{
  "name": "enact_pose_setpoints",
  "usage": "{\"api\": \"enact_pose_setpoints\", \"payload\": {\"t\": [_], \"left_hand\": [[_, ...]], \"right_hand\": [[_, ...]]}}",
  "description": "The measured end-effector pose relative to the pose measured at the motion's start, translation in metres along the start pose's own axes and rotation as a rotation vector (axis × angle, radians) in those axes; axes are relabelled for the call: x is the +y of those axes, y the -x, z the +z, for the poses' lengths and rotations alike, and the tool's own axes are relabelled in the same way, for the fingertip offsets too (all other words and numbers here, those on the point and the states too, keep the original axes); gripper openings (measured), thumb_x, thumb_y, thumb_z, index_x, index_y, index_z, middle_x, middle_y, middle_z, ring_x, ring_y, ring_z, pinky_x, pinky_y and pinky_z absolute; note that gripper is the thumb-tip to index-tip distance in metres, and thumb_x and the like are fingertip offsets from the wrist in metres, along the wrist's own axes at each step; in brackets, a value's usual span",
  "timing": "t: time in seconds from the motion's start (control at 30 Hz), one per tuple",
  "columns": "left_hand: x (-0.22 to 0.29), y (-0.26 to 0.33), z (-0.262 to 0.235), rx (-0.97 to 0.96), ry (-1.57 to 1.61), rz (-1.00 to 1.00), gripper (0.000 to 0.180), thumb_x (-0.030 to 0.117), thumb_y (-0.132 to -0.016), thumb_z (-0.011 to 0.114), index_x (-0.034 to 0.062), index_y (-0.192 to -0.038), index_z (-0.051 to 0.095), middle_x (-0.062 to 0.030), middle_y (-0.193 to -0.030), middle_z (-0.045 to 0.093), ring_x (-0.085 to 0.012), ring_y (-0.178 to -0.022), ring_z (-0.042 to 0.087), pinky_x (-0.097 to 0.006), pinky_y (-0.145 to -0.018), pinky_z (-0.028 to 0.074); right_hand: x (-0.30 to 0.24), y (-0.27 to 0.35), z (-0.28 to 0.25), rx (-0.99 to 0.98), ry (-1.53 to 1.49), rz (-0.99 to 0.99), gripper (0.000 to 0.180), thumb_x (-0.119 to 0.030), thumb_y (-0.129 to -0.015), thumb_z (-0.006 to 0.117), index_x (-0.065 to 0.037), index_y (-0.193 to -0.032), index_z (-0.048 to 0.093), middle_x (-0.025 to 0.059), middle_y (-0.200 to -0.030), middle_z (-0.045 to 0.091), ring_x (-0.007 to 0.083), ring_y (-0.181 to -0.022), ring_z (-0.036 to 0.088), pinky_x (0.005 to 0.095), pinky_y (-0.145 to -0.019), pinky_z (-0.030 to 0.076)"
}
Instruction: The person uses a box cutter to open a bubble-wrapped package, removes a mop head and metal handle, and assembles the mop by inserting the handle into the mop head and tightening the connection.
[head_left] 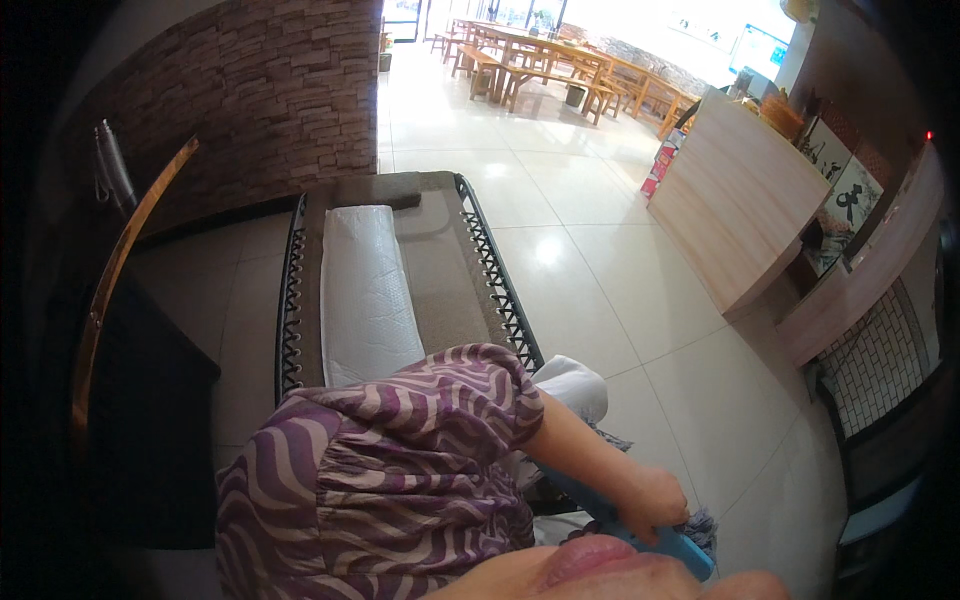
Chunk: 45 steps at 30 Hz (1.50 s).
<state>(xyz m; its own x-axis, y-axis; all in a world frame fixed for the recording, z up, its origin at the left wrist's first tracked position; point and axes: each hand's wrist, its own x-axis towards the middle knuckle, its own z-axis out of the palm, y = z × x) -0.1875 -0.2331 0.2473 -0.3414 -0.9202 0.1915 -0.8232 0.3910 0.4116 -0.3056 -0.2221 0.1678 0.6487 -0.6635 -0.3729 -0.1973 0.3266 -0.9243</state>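
My right hand (655, 500) is at the lower right, at the end of a bare forearm that comes out of a purple and beige wavy-patterned sleeve. Its fingers are curled round a long, flat blue bar (685, 553). Grey fringe (703, 530) shows beside the bar's end, like that of a flat mop, though I cannot tell the kind for sure. Part of the bar is hidden behind my hand and arm. A bunched white cloth (575, 387) lies just beyond my forearm. My left hand is out of view.
A folding cot (440, 270) with black lacing stands ahead, a long white pad (365, 290) on it. A brick-patterned wall (270, 100) rises at left. Right is a pale wooden counter (740, 200); wooden tables and benches (540, 75) stand far off on the tiled floor (570, 260).
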Motion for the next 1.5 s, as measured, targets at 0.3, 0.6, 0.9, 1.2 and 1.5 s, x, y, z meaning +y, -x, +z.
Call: {"api": "enact_pose_setpoints", "payload": {"t": [0.3,0.6,0.9,1.2,1.5], "left_hand": [[-0.017,-0.009,0.002,-0.232,0.042,-0.261,0.041,0.036,-0.074,0.062,0.0027,-0.098,0.056,-0.016,-0.087,0.061,-0.0294,-0.081,0.06,-0.039,-0.068,0.049],[-0.015,-0.023,-0.006,-0.041,-0.033,-0.02,0.042,0.038,-0.074,0.063,-0.0002,-0.087,0.052,-0.0178,-0.076,0.054,-0.0335,-0.069,0.056,-0.04,-0.06,0.044],[-0.126,-0.058,-0.055,0.362,0.274,-0.096,0.048,0.038,-0.078,0.061,-0.0019,-0.104,0.051,-0.02,-0.094,0.056,-0.0284,-0.087,0.056,-0.039,-0.072,0.046],[-0.141,-0.017,0.06,0.25,1.423,-0.5,0.07,0.049,-0.084,0.049,0.0004,-0.13,0.027,-0.0185,-0.119,0.046,-0.0274,-0.107,0.05,-0.035,-0.085,0.043],[-0.121,-0.01,0.061,0.231,1.732,-0.447,0.055,0.027,-0.087,0.052,-0.0014,-0.127,0.028,-0.0163,-0.118,0.049,-0.0258,-0.103,0.053,-0.033,-0.085,0.045]], "right_hand": [[0.012,0.015,-0.016,-0.018,0.02,-0.078,0.012,-0.013,-0.081,0.056,-0.004,-0.088,0.05,0.0038,-0.065,0.052,0.0132,-0.052,0.05,0.0256,-0.043,0.04],[0.0,0.024,-0.03,-0.234,-0.392,0.055,0.024,-0.023,-0.083,0.058,-0.002,-0.09,0.049,0.0036,-0.061,0.051,0.0103,-0.048,0.048,0.0234,-0.043,0.04],[0.099,0.105,-0.055,-0.342,-0.332,0.068,0.04,-0.04,-0.08,0.059,-0.003,-0.096,0.054,0.0006,-0.067,0.054,0.0105,-0.058,0.051,0.0252,-0.05,0.04],[0.047,0.066,-0.022,0.509,0.714,-0.198,0.027,-0.018,-0.075,0.062,0.002,-0.089,0.049,0.016,-0.068,0.055,0.0303,-0.063,0.057,0.0379,-0.058,0.045],[0.057,0.06,-0.013,0.56,0.774,-0.179,0.037,-0.017,-0.072,0.064,0.0,-0.101,0.049,0.0167,-0.082,0.059,0.0316,-0.076,0.059,0.0382,-0.068,0.045]]}}
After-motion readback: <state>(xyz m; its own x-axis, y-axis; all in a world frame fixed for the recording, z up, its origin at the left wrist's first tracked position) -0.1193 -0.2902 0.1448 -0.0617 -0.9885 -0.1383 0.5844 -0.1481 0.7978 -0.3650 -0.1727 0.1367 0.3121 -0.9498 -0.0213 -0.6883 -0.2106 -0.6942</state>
